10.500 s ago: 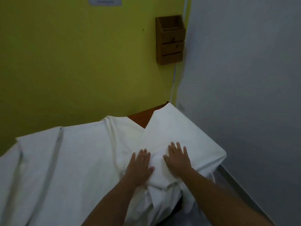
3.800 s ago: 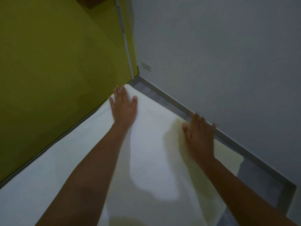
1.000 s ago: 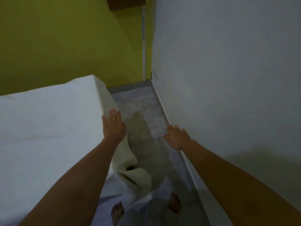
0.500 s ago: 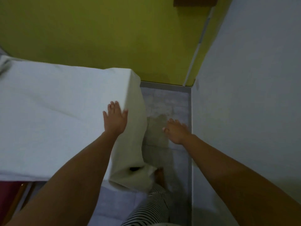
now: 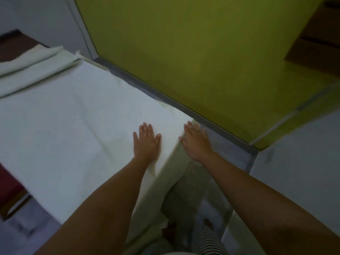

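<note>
A white sheet (image 5: 70,129) covers the bed and hangs over its end. My left hand (image 5: 146,141) lies flat on top of the sheet near the far corner, fingers straight. My right hand (image 5: 196,142) presses flat against the sheet at the corner's edge, fingers straight, partly over the drop. The sheet's far end (image 5: 33,65) is bunched in folds at the upper left.
A yellow wall (image 5: 202,52) runs close along the bed's far side, with a grey skirting (image 5: 184,105). A grey wall (image 5: 298,162) stands to the right. Dark red bed base (image 5: 9,183) shows at left. My feet and striped trousers (image 5: 206,240) stand on grey floor.
My view has swung left. My right hand came from the air over the floor onto the sheet's corner. My left hand stays flat on the sheet's top.
</note>
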`<state>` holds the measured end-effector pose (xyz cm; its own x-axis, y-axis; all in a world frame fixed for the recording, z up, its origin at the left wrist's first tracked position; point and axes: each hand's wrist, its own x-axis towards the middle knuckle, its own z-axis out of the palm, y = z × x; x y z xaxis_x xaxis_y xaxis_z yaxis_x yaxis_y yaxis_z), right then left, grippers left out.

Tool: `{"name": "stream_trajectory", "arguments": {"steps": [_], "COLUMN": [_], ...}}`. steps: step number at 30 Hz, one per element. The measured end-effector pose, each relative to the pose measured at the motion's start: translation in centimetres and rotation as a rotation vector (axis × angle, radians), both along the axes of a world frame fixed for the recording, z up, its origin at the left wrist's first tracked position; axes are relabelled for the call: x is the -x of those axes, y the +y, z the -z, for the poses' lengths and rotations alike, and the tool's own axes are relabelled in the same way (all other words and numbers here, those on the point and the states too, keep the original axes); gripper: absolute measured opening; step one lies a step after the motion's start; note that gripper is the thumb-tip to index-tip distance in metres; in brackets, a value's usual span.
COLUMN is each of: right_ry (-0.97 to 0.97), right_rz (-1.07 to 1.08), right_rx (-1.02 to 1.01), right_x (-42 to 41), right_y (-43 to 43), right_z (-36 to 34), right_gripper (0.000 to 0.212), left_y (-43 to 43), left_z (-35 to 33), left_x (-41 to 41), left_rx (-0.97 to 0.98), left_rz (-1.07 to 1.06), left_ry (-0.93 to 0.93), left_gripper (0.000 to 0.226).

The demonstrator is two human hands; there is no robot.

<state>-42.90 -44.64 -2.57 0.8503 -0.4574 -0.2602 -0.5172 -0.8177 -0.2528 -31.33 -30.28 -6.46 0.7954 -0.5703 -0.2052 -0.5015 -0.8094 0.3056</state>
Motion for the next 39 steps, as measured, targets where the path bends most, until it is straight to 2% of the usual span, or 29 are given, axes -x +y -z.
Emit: {"name": "stream_trajectory", "arguments": {"steps": [6, 13, 17, 21, 24, 28, 33, 36, 39], "right_ry": [0.030, 0.060, 0.020, 0.073, 0.079, 0.147, 0.009, -0.062, -0.082], "right_rz": [-0.291, -0.494, -0.515, -0.465, -0.449, -0.283, -0.165, -0.174, -0.286], "right_rx": [0.067, -0.014, -0.046, -0.162, -0.175, -0.218, -0.310, -0.347, -0.391], "right_x": [-6.5, -8.0, -8.7, -10.4, -11.4, -10.7, -11.1, -11.2, -11.1], "right_y": [-3.4, -7.8, -9.3, -12.6, -15.3, -19.0, -19.5, -18.1, -15.5], "right_z": [0.6, 1.4, 1.9, 3.0, 4.3, 6.4, 5.5, 4.6, 3.5], "right_gripper": [0.060, 0.066, 0.066, 0.068, 0.065, 0.061, 0.058, 0.056, 0.056], "left_y": [-3.0, -6.4, -7.7, -10.6, -13.0, -15.8, -20.5, -21.3, -17.0], "left_z": [0.2, 0.5, 0.6, 0.7, 0.7, 0.8, 0.9, 0.3, -1.0], "left_x": [-1.2, -1.0, -1.4, -2.8, -4.3, -6.7, -11.4, -12.3, -12.3], "left_rx": [-0.045, -0.071, -0.119, -0.150, -0.159, -0.174, -0.175, -0.037, 0.163], "left_rz": [-0.208, -0.373, -0.404, -0.415, -0.428, -0.450, -0.433, -0.387, -0.495], "left_ry": [-0.072, -0.131, -0.146, -0.145, -0.147, -0.127, -0.087, -0.010, -0.053], "left_gripper": [0.065, 0.065, 0.067, 0.068, 0.068, 0.063, 0.062, 0.060, 0.056]}}
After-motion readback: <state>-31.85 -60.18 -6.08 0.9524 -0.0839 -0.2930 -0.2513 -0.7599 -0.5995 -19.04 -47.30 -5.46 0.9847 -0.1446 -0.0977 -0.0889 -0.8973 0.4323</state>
